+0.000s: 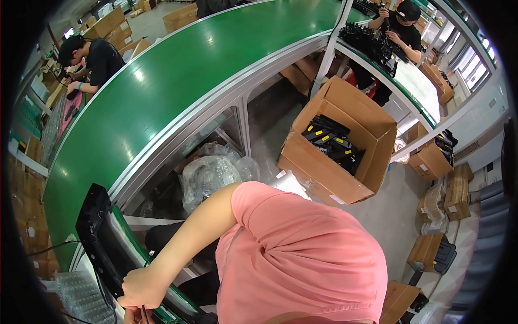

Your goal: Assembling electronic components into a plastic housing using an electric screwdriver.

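Observation:
My right hand (144,289) is closed at the near end of a long black plastic housing (98,229), its fingers curled downward. Just below it, the fingertips of my left hand (131,315) show at the lower edge, bent and close together; the rest of that hand is cut off. A thin dark piece stands out between the fingers, too small to name. The housing lies along a green-edged bench (127,237). My right arm reaches across from a pink sleeve.
A curved green conveyor (178,75) runs beyond the bench. Under its frame sits clear plastic wrap (210,175). An open carton (324,162) holds several black parts. Bubble wrap (81,297) and black cables lie beside the housing. Two people work farther off.

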The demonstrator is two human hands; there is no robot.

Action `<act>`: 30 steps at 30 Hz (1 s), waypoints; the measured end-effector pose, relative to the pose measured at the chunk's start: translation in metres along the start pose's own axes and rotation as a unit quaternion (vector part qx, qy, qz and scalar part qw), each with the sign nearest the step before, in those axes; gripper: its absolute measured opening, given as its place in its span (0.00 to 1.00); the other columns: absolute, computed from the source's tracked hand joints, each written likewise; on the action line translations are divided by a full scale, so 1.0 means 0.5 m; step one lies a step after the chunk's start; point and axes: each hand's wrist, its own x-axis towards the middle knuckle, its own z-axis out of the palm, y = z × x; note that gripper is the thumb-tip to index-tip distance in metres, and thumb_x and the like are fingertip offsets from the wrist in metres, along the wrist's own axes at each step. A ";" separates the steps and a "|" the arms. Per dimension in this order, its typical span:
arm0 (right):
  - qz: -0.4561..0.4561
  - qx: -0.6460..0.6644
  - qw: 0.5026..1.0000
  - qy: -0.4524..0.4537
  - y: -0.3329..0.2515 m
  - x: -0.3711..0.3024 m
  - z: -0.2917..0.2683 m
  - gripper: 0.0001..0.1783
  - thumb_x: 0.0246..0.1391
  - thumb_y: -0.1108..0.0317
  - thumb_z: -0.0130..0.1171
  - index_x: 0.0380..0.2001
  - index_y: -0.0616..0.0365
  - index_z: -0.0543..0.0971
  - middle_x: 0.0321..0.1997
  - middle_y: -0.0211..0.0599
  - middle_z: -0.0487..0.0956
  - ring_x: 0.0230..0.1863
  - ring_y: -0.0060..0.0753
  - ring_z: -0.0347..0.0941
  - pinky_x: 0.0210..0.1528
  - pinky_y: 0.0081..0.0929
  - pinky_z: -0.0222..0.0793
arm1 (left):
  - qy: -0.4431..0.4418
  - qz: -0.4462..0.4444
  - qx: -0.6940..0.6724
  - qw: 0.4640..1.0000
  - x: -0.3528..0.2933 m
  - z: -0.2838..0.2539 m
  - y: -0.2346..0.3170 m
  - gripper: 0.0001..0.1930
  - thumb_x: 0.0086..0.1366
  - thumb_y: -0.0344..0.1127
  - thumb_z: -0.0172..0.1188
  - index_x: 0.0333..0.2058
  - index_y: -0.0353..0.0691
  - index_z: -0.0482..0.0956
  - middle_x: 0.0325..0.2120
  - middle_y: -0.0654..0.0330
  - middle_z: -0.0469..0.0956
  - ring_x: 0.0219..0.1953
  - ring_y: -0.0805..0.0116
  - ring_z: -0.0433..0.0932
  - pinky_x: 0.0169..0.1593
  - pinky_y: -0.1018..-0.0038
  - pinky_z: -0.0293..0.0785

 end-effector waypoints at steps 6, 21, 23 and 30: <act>-0.027 0.024 0.999 0.007 -0.003 -0.005 0.025 0.08 0.39 0.66 0.61 0.26 0.54 0.77 0.21 0.42 0.80 0.25 0.53 0.78 0.26 0.48 0.72 | 0.300 0.036 0.125 0.945 -0.012 0.149 0.051 0.09 0.60 0.21 0.60 0.40 0.28 0.79 0.30 0.57 0.81 0.30 0.72 0.77 0.36 0.75 0.73; -0.139 -0.011 0.979 -0.147 0.003 0.086 0.014 0.07 0.56 0.63 0.61 0.34 0.54 0.78 0.26 0.46 0.80 0.27 0.53 0.78 0.29 0.39 0.73 | 0.450 -0.220 0.271 0.822 -0.143 0.264 0.221 0.07 0.46 0.23 0.67 0.27 0.34 0.80 0.24 0.53 0.81 0.25 0.58 0.81 0.30 0.71 0.75; -0.121 -0.094 0.975 -0.158 0.037 0.114 0.004 0.08 0.58 0.63 0.60 0.34 0.56 0.77 0.26 0.47 0.79 0.29 0.55 0.78 0.30 0.41 0.72 | 0.448 -0.272 0.286 0.802 -0.163 0.264 0.211 0.07 0.46 0.24 0.67 0.26 0.35 0.81 0.24 0.53 0.82 0.26 0.55 0.81 0.31 0.69 0.76; -0.098 -0.206 0.913 -0.339 0.105 0.132 0.063 0.07 0.59 0.66 0.57 0.36 0.57 0.75 0.26 0.48 0.80 0.32 0.56 0.78 0.32 0.48 0.71 | 0.308 -0.432 0.437 0.726 -0.125 0.291 0.187 0.08 0.40 0.23 0.65 0.23 0.39 0.84 0.22 0.52 0.81 0.27 0.51 0.81 0.32 0.64 0.77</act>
